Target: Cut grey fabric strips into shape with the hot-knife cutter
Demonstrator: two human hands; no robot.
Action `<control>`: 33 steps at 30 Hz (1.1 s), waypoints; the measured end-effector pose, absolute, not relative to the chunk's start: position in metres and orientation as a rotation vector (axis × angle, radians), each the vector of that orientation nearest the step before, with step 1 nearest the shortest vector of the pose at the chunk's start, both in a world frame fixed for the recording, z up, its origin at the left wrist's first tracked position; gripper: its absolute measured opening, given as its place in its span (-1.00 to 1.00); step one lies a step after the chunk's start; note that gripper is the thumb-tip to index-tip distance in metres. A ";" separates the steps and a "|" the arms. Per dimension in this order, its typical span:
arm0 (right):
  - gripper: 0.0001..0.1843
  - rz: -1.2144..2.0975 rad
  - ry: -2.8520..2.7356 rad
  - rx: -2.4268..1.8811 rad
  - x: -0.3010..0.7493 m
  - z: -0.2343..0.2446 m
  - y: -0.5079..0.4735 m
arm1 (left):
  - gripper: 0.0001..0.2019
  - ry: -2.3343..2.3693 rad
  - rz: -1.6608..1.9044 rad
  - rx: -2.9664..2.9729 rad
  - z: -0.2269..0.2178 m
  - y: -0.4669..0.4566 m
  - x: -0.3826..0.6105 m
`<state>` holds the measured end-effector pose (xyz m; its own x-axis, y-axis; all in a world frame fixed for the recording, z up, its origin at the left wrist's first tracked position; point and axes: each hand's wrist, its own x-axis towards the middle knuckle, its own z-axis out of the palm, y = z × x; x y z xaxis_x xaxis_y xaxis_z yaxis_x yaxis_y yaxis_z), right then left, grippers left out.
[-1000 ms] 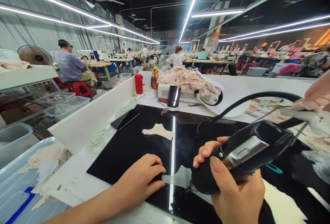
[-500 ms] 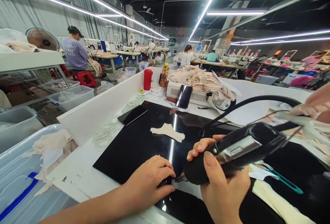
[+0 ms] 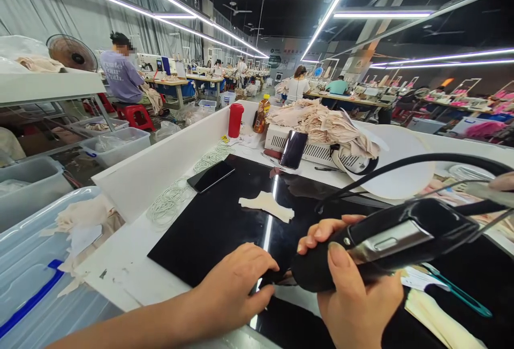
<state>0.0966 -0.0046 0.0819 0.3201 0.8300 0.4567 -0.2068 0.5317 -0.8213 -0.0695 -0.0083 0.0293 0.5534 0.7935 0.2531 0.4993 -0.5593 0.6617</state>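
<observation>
Over the black board point(image 3: 217, 220), right-hand fingers point(image 3: 321, 232) wrap a tool point(image 3: 387, 247).

The handheld tool point(image 3: 385, 255) is showing black with a silver panel point(image 3: 397, 241), and the board point(image 3: 196, 231) is gleaming black around 1 white streak point(image 3: 268, 228). The fabric piece point(image 3: 267, 204) is looking cream. The cord coils point(image 3: 167, 205) are showing pale green against the white counter point(image 3: 128, 268). The cup point(image 3: 235, 120) is showing red, the bottle cap point(image 3: 266, 96) yellow, the fabric heap point(image 3: 321, 121) pinkish beige, the slim tool point(image 3: 462, 291) teal.

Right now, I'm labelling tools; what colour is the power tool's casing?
The casing is mostly black; head view.
</observation>
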 end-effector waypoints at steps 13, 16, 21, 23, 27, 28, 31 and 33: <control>-0.71 0.790 -1.039 -0.694 0.096 0.083 -0.010 | -0.72 1.062 0.804 2.227 0.028 -0.011 -0.071; -0.71 0.809 -1.060 -0.693 0.096 0.082 -0.014 | -0.72 1.061 0.802 2.229 0.028 -0.011 -0.070; -0.71 0.838 -1.050 -0.700 0.091 0.079 -0.015 | -0.71 1.037 0.820 2.257 0.028 -0.008 -0.069; -0.72 0.859 -1.064 -0.693 0.093 0.080 -0.015 | -0.69 1.007 0.822 2.294 0.027 -0.007 -0.070; -0.69 0.808 -1.090 -0.744 0.108 0.091 -0.017 | -0.62 0.922 0.776 2.418 0.025 -0.009 -0.073; -0.65 0.773 -1.092 -0.777 0.113 0.096 -0.018 | -0.62 0.893 0.747 2.454 0.025 -0.009 -0.074; -0.55 0.650 -1.068 -0.898 0.126 0.112 -0.019 | -0.63 0.798 0.640 2.543 0.032 -0.006 -0.075; -0.51 0.579 -1.012 -0.955 0.131 0.119 -0.018 | -0.66 0.741 0.583 2.574 0.038 0.002 -0.073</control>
<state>0.1308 -0.0181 0.1194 0.4392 0.7818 0.4426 0.0150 0.4862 -0.8737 -0.0733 0.0024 0.0384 0.7730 0.5701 0.2782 0.4045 -0.7807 0.4763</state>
